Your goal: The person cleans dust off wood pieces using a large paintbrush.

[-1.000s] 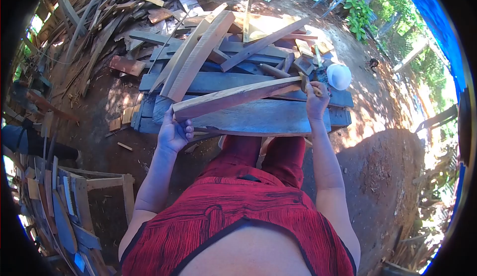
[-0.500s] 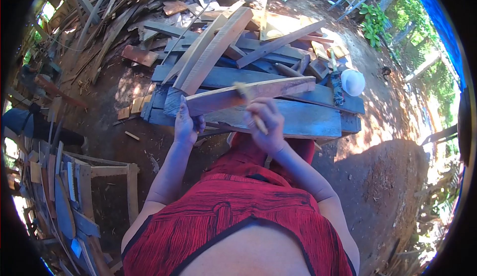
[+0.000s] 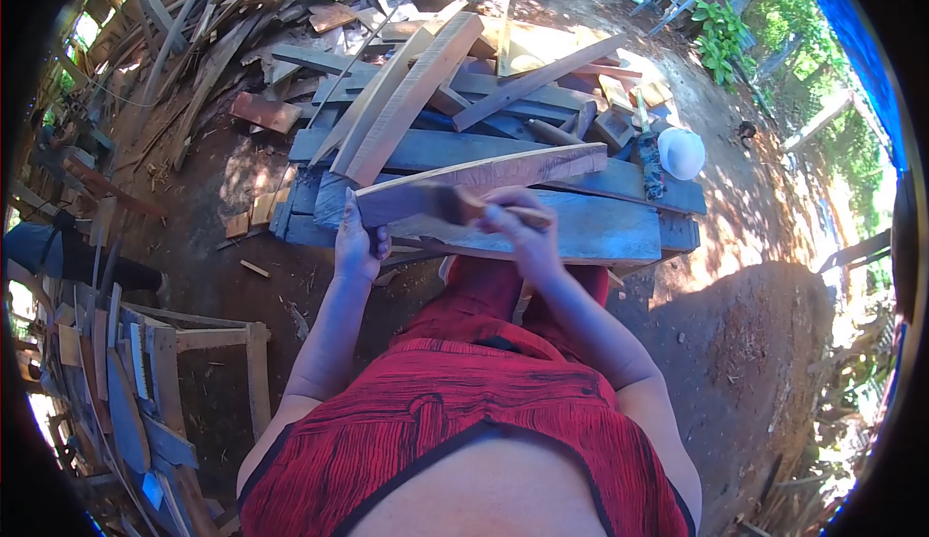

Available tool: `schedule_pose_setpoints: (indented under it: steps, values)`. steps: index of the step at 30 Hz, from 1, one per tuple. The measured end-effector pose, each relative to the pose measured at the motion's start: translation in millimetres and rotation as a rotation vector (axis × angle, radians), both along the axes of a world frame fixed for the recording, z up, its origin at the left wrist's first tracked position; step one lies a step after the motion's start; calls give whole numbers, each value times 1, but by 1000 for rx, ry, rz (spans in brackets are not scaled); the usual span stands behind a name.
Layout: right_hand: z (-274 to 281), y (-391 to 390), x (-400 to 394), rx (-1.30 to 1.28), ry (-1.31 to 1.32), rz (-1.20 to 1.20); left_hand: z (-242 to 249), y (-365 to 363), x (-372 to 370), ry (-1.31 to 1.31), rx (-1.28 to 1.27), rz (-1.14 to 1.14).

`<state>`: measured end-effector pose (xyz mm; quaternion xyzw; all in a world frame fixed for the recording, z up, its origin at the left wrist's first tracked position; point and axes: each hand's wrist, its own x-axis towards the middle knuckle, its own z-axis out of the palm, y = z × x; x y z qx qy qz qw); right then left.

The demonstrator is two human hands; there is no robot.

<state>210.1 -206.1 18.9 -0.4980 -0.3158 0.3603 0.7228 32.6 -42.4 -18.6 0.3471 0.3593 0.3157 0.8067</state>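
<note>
My left hand grips the left end of a long, slightly curved wooden board, its thumb on the near face. The board stands on its edge over the plank bench. In my right hand is a brush, held by its wooden handle with the fingers closed round it. The brush's dark, blurred head lies against the near face of the board, left of its middle. At the bench's right side are a white rounded container and a dark, stained cylinder.
Two thick beams lean across the bench behind the board, among loose planks. Scrap wood is heaped at the back left. A wooden frame stands at the lower left. Another person's leg shows at the far left.
My right hand has turned the brush: its handle now points right, and its head has moved left and down along the board. My left hand keeps its hold. The view has shifted slightly.
</note>
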Motion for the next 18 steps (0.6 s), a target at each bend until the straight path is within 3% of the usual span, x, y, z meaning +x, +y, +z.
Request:
schedule_pose_setpoints:
  steps: [6, 11, 13, 15, 18]
  values:
    - [-31, -58, 125, -63, -62, -460, 5, -1, 3, 37, -27, 25]
    - [-47, -84, 188, -97, -336, -847, 5, -1, 3, 25, -17, 2]
    - [-47, -79, 176, -88, -367, -832, 5, 0, 2, 39, -17, 12]
    - [-44, -69, 155, -202, -811, -832, 3, 0, 2, 46, -27, 34]
    - [-37, -54, 115, -111, -840, -702, 0, 3, -1, 63, -59, -12]
